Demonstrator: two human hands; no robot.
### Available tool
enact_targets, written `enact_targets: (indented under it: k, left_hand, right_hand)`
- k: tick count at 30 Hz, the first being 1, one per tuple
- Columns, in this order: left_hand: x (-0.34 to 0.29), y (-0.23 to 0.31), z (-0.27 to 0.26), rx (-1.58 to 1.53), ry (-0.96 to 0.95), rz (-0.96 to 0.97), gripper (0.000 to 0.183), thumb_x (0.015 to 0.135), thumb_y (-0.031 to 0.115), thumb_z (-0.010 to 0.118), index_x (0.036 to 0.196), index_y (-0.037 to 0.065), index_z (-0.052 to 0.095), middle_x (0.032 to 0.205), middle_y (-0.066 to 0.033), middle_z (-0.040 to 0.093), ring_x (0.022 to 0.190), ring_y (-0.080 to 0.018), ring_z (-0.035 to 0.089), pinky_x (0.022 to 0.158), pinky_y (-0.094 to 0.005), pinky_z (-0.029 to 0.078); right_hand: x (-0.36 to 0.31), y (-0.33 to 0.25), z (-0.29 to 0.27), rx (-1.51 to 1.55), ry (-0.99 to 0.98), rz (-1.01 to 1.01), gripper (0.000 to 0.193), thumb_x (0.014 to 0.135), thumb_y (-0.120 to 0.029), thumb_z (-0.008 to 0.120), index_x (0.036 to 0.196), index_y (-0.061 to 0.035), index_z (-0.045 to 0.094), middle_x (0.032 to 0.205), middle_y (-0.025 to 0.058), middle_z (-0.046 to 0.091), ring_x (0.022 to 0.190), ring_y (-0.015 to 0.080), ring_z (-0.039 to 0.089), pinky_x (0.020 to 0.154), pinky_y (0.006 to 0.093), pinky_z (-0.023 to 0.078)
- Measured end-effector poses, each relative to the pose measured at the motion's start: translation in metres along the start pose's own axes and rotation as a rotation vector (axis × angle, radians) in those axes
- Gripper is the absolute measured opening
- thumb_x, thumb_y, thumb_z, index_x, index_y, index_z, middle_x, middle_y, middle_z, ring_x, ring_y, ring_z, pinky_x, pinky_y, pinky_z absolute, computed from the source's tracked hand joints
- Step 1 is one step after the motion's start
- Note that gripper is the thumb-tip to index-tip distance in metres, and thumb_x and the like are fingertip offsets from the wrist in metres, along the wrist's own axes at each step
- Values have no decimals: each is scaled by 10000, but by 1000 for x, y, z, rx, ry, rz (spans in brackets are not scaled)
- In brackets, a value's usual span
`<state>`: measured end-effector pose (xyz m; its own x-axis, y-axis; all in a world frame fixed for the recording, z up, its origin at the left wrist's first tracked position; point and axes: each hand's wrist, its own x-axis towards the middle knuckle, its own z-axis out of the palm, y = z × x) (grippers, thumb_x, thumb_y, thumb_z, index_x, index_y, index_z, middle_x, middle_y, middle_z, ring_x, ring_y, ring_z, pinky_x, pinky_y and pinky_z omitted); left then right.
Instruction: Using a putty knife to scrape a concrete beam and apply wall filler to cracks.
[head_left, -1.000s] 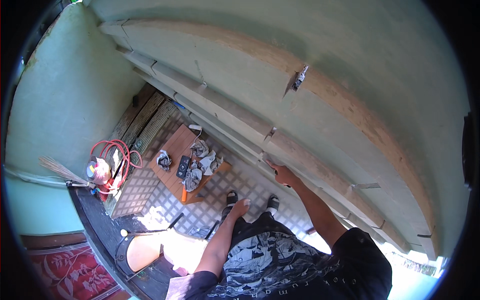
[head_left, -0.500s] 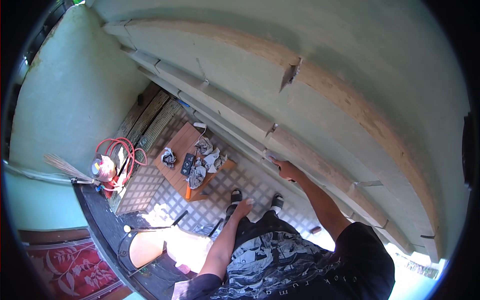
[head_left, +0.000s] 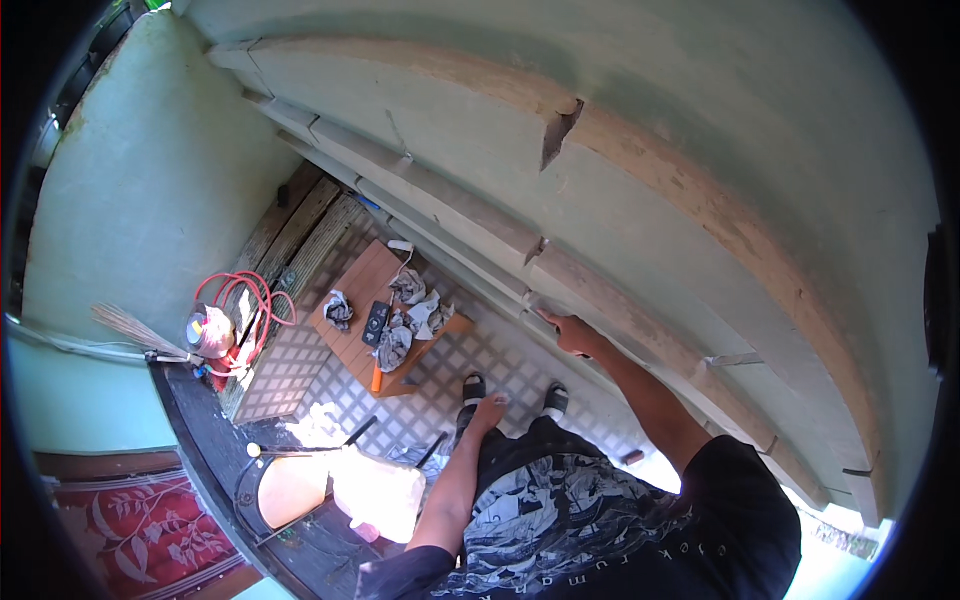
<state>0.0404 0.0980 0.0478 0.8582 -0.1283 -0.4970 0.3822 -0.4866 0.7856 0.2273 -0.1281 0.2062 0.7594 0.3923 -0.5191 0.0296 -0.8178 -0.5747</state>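
My right hand [head_left: 577,337] reaches out to the wooden shelf rails along the wall. Its index finger is stretched out, the tip touching or very close to a lower rail [head_left: 484,272] just past a notch; the other fingers curl under. No tool shows in it. My left hand [head_left: 489,412] hangs low before my body, fingers curled round a small whitish bit that is too small to name. Above the right hand run a middle rail [head_left: 620,295] and a thick upper rail [head_left: 690,185], each with a gap; the upper one's gap is jagged.
A small brown wooden table [head_left: 352,290] carries crumpled paper [head_left: 394,347], a dark device [head_left: 376,323] and an orange-handled tool [head_left: 377,380]. A coiled red hose [head_left: 270,296], a stick broom [head_left: 135,328] and a pale chair [head_left: 292,492] stand left. My sandalled feet are on patterned tiles [head_left: 515,352].
My right hand stays at the lower rail, its fingertip shifted slightly along it. My left hand barely moves. The view has shifted a little, so the rail gaps appear further left.
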Motion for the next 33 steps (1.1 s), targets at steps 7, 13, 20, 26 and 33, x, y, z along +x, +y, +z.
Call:
enact_targets:
  k: [7,13,20,26,33]
  left_hand:
    - [9,-15,12,-133,43,96,319,828,121,496,1104,-18,571,1025,-164,648,992,-246,616,868,-321,467]
    - [11,-9,16,-189,33,129,322,821,109,489,1107,-17,567,1028,-158,647,995,-240,616,873,-320,466]
    - [4,0,18,-184,17,94,334,813,102,473,1114,-7,569,1038,-157,646,990,-239,619,861,-315,471]
    - [4,-7,18,-195,50,121,324,807,72,464,1101,-12,571,1030,-157,647,988,-231,621,856,-308,472]
    - [8,-14,16,-230,63,124,316,812,59,462,1099,-19,569,1032,-153,645,1002,-232,612,864,-315,469]
  right_hand:
    - [1,13,4,7,-15,-6,827,676,30,462,1410,-312,293,734,186,631,548,285,620,534,392,513]
    - [5,1,-3,10,-13,1,820,677,43,468,1412,-279,299,772,160,635,525,269,607,497,388,513]
    - [1,0,1,40,-40,79,824,682,24,474,1414,-302,285,738,192,627,496,268,605,480,384,506]
    - [5,5,4,-49,-1,-10,815,686,20,464,1412,-303,285,722,201,637,502,285,620,484,401,512]
    - [8,5,5,-46,10,2,802,678,20,462,1401,-298,320,735,208,636,509,277,620,509,402,518]
